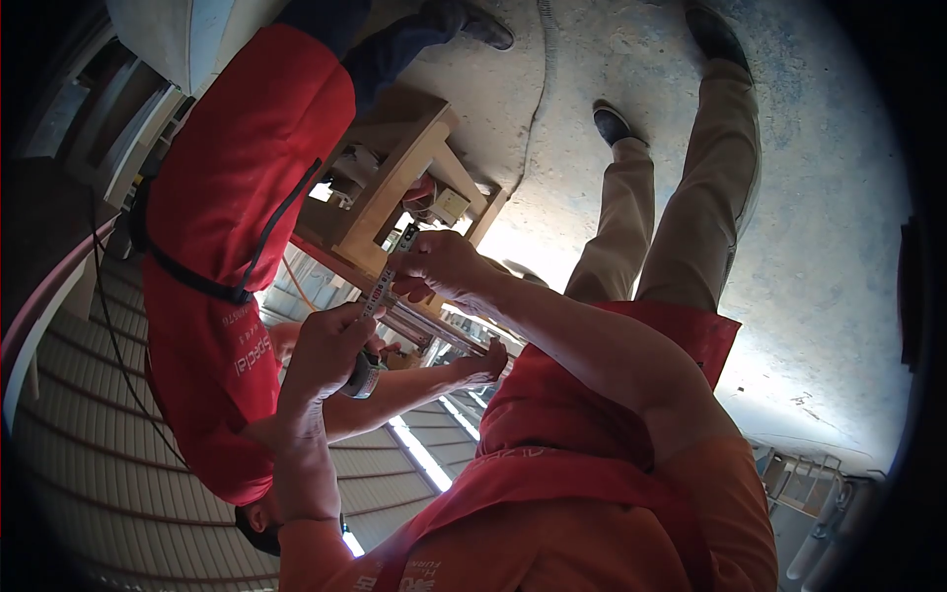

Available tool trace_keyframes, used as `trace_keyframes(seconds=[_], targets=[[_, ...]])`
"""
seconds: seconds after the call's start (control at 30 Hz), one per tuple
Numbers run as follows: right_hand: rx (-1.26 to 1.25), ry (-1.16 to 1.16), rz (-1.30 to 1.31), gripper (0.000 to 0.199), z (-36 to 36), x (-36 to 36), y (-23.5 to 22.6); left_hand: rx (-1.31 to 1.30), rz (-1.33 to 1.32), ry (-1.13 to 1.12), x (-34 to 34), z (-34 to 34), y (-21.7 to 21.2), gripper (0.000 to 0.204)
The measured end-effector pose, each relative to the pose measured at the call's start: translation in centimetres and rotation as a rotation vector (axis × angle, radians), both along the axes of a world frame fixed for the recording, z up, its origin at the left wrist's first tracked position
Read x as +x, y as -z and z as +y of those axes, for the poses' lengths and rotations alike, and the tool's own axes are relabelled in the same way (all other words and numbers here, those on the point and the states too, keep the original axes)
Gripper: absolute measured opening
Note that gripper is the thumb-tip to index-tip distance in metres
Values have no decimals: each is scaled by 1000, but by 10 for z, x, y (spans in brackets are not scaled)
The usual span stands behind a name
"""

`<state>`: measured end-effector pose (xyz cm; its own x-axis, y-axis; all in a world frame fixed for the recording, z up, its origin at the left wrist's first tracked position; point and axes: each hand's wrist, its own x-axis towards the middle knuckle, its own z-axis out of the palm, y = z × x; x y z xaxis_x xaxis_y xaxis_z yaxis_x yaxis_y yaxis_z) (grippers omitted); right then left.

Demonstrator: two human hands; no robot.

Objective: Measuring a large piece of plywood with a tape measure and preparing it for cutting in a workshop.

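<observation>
The measuring looks part done: the left hand (pixel 330 340) is closed on the round dark tape-measure case (pixel 363 375) just below the pale wooden frame (pixel 395 183), the right hand (pixel 444 264) pinching the white printed tape blade (pixel 387 281) against it; reading seems left

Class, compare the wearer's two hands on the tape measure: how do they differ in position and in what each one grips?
1. The left hand sits lower and nearer the wearer; the right hand reaches farther out, beside the wooden frame.
2. The left hand is by the tape measure's case; the right hand pinches the far part of the tape blade.
Both are bare and grip the same blade.
</observation>
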<state>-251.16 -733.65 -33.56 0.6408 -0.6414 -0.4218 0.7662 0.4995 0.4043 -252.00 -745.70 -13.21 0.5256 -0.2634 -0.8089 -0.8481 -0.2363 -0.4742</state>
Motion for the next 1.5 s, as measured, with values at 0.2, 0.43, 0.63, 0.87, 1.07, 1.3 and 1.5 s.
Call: trace_keyframes(seconds=[0.2,0.43,0.63,0.87,1.07,1.3,1.5], targets=[[-19,3,-14,28,2,5,-1,53,-109,74,-12,-1,1,36],[-21,-2,-26,27,2,5,-1,22,-61,96,-11,1,-1,35],[-8,-19,-13,27,0,3,-1,42,-81,103,-10,-1,0,36],[-19,-19,4,28,-2,3,-1,25,-80,79,-11,-2,0,36],[-9,-28,8,29,-3,-1,0,34,-92,102,-8,-3,2,36],[-7,-21,-24,29,-4,-1,0,55,-117,79,-7,-6,2,37],[17,-15,-25,29,-3,-1,-4,34,-37,63,5,-4,-3,37]])
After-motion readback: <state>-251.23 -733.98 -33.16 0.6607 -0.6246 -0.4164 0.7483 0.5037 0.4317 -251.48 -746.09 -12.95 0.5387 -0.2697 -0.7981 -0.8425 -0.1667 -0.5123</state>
